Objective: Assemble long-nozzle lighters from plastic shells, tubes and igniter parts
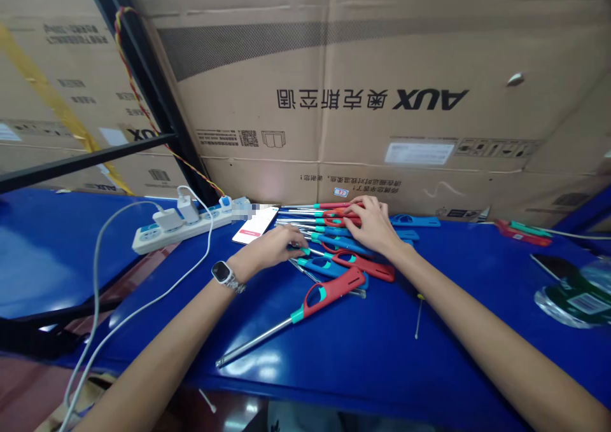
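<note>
Several long-necked gas lighters lie in a pile on the blue tabletop, their metal rods pointing left. My left hand (277, 247), wearing a watch (223, 271), is closed with curled fingers around the rod end of a lighter in the pile; its fingertips are partly hidden. Over the handles at the back, my right hand (375, 225) has its bent fingers closed on a red lighter (337, 219). A blue lighter (329, 268) and another red lighter (372, 266) lie below the hands. Apart from the pile, a red lighter (329, 292) lies diagonally nearer the front edge.
A power strip (191, 225) with plugs and white cables is at left, beside a phone (256, 224). Large cardboard boxes (363, 146) stand behind. At right are red and green items (522, 233), a dark phone (556, 266) and a green package (580, 301). A cable tie (419, 317) lies in front.
</note>
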`<state>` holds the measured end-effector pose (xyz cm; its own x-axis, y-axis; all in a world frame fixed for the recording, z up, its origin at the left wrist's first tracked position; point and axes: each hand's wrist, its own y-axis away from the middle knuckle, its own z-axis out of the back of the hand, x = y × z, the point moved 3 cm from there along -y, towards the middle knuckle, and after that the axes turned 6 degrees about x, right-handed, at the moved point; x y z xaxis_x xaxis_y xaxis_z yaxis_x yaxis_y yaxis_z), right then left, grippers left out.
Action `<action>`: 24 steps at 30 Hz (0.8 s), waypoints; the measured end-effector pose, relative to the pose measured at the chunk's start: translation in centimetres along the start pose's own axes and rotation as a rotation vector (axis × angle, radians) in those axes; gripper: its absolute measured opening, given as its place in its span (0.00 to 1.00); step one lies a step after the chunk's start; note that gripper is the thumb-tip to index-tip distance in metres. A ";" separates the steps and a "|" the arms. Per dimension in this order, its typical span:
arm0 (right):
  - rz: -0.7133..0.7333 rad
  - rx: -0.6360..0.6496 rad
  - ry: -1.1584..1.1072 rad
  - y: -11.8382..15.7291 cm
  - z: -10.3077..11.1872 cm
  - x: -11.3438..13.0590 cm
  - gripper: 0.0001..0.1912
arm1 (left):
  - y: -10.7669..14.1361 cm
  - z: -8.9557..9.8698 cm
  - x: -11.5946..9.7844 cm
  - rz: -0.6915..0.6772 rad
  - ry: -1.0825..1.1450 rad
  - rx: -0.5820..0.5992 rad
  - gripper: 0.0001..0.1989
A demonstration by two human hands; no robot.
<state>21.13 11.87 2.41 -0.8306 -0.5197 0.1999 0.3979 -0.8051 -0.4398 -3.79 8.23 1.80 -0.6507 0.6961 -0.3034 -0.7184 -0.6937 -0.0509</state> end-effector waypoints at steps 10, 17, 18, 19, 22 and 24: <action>0.441 0.319 -0.138 8.2 2.8 7.5 0.22 | 4.6 0.3 -4.2 0.017 0.086 -0.202 0.16; 0.412 0.312 -0.153 8.5 1.7 6.6 0.14 | 7.3 -1.1 -6.4 0.073 -0.033 -0.013 0.17; 0.392 0.287 -0.167 8.2 1.9 6.1 0.14 | 7.3 -0.9 -6.3 0.064 -0.044 -0.011 0.15; 0.365 0.258 -0.171 7.9 2.1 5.5 0.15 | 7.2 -0.6 -6.1 0.051 -0.059 -0.024 0.14; 0.247 0.183 -0.131 6.3 2.6 3.6 0.15 | 5.3 0.8 -4.7 0.018 -0.163 -0.097 0.16; 0.175 0.164 -0.097 4.9 2.6 2.2 0.15 | 2.9 1.6 -3.4 0.015 -0.260 -0.110 0.15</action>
<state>22.24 6.05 2.93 -0.7050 -0.6742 0.2199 0.5972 -0.7317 -0.3286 -4.09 4.12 4.23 -0.7121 0.7002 -0.0513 -0.6869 -0.7100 -0.1552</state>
